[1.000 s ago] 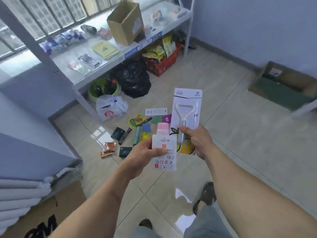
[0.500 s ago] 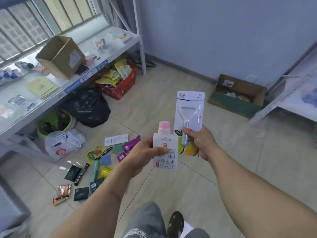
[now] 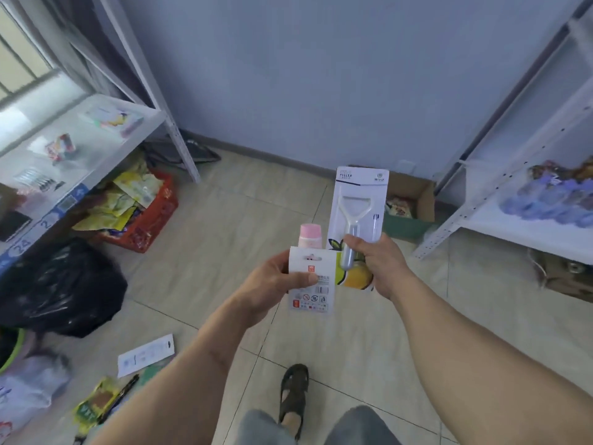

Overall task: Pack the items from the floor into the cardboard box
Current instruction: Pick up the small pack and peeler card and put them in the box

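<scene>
My left hand [image 3: 276,284] grips a small white carded pack [image 3: 313,295] with a pink-capped item [image 3: 310,235] sticking up behind it. My right hand [image 3: 378,264] holds a white peeler on its tall backing card [image 3: 357,200], upright at chest height. Straight ahead, against the far wall, an open cardboard box [image 3: 414,203] with a green front sits on the tiled floor, partly hidden behind the peeler card. Several loose items lie on the floor at lower left: a white flat pack [image 3: 146,354], a yellow-green sachet [image 3: 94,404], a black pen [image 3: 120,396].
A white shelf rack [image 3: 96,136] with goods stands at left; under it are a red basket of packets [image 3: 144,220] and a black rubbish bag [image 3: 61,287]. Another rack [image 3: 529,187] stands at right. My sandalled foot [image 3: 293,396] is below my hands.
My view has swung right and forward: the floor items slid to the lower left and the cardboard box now lies nearer, straight ahead. Both hands keep their packs.
</scene>
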